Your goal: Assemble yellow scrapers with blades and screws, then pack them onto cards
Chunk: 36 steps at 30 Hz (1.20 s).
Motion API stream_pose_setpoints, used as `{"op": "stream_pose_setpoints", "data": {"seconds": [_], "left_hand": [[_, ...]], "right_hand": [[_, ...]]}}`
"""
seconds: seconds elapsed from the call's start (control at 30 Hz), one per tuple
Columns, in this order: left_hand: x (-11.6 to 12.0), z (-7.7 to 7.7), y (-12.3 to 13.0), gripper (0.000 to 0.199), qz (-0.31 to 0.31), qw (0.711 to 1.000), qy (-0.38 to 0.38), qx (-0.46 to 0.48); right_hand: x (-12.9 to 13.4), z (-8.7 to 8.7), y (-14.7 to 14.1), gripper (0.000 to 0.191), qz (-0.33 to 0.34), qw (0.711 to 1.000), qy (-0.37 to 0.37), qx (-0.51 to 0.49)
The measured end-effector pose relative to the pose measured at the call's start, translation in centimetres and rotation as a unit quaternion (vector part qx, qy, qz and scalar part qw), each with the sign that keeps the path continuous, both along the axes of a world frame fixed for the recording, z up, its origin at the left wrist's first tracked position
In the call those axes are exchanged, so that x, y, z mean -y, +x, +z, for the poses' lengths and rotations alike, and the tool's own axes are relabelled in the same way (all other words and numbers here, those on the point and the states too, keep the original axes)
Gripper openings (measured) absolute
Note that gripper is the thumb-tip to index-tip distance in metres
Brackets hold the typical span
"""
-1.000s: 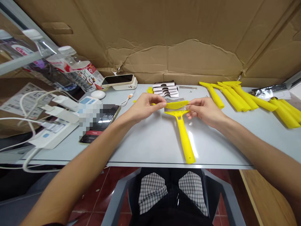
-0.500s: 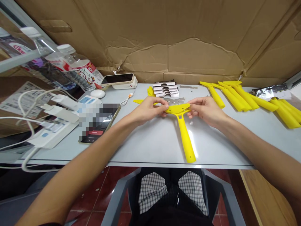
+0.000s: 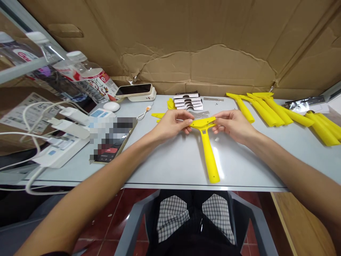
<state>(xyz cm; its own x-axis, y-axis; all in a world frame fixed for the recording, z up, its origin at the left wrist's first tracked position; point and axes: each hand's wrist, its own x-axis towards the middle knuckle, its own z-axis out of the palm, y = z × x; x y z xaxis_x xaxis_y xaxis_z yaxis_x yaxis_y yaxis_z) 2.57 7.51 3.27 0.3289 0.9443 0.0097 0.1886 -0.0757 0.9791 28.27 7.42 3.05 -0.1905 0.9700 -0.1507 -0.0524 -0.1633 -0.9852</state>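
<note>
A yellow T-shaped scraper point(image 3: 210, 153) lies between my hands, its wide head away from me and its handle pointing at the table's front edge. My left hand point(image 3: 174, 124) pinches the left end of the head between thumb and fingers. The right end is pinched by my right hand point(image 3: 229, 124). Just beyond the head is a thin metal blade point(image 3: 201, 114), partly hidden. Behind it sits a stack of black-and-white sleeves point(image 3: 188, 102), with another metal strip point(image 3: 213, 99) to its right. Yellow pieces point(image 3: 158, 115) show beside my left hand.
Several yellow scrapers point(image 3: 269, 110) lie at the right of the table point(image 3: 165, 167). On the left are a phone point(image 3: 117, 142), a power strip point(image 3: 60, 151) with cables, and bottles point(image 3: 97, 83). A cardboard wall point(image 3: 213, 32) stands behind.
The scraper's handle end has shifted slightly left and away from me. Both hands keep their grip on the head, my left hand a touch further right.
</note>
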Motion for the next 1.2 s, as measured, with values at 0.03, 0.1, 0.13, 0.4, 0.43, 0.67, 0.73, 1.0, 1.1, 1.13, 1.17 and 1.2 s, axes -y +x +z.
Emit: {"op": "stream_pose_setpoints", "data": {"seconds": [0.03,0.1,0.13,0.4,0.43,0.67,0.73,1.0,1.1,1.13,1.17,1.2], "left_hand": [[0.0,-0.1,0.0,0.026,0.004,1.0,0.0,-0.001],[-0.1,-0.3,0.0,0.027,0.011,1.0,-0.005,0.001],[-0.2,-0.5,0.0,0.027,0.012,1.0,-0.009,0.003],[-0.1,-1.2,0.5,0.018,0.052,0.997,0.048,-0.022],[-0.1,-1.2,0.5,0.021,0.056,0.996,0.064,-0.029],[-0.4,-1.2,0.0,0.04,0.022,0.997,0.072,-0.005],[-0.5,-1.2,-0.1,0.039,0.017,0.998,0.066,-0.008],[-0.9,-1.5,0.0,0.032,0.039,0.997,0.061,-0.016],[-0.8,-1.5,0.1,0.028,0.042,0.998,0.054,0.012],[-0.8,-1.5,0.1,0.027,0.049,0.997,0.052,0.022],[-0.7,-1.5,0.2,0.026,0.057,0.997,0.05,0.031],[-0.7,-1.4,0.2,0.025,0.064,0.996,0.049,0.036]], "right_hand": [[0.0,0.0,0.0,0.009,0.003,1.0,-0.002,-0.001],[0.1,0.1,0.0,0.008,0.009,1.0,-0.007,-0.007],[0.1,0.1,0.0,0.008,0.011,1.0,-0.009,-0.01],[0.1,0.1,-0.2,0.009,0.003,1.0,-0.008,-0.015],[0.1,0.1,-0.2,0.009,0.001,1.0,-0.008,-0.016],[0.1,0.3,0.0,0.008,0.0,1.0,0.008,-0.018],[0.1,0.3,0.0,0.007,0.003,1.0,0.009,-0.022],[0.1,0.1,-0.1,0.008,0.0,1.0,-0.003,-0.026],[0.1,0.1,-0.1,0.006,0.003,1.0,0.002,-0.023],[0.1,0.1,-0.1,0.006,0.004,1.0,0.003,-0.021],[0.1,0.1,-0.1,0.007,0.004,1.0,0.004,-0.02],[0.2,0.1,-0.2,0.008,0.003,1.0,0.003,-0.018]]}}
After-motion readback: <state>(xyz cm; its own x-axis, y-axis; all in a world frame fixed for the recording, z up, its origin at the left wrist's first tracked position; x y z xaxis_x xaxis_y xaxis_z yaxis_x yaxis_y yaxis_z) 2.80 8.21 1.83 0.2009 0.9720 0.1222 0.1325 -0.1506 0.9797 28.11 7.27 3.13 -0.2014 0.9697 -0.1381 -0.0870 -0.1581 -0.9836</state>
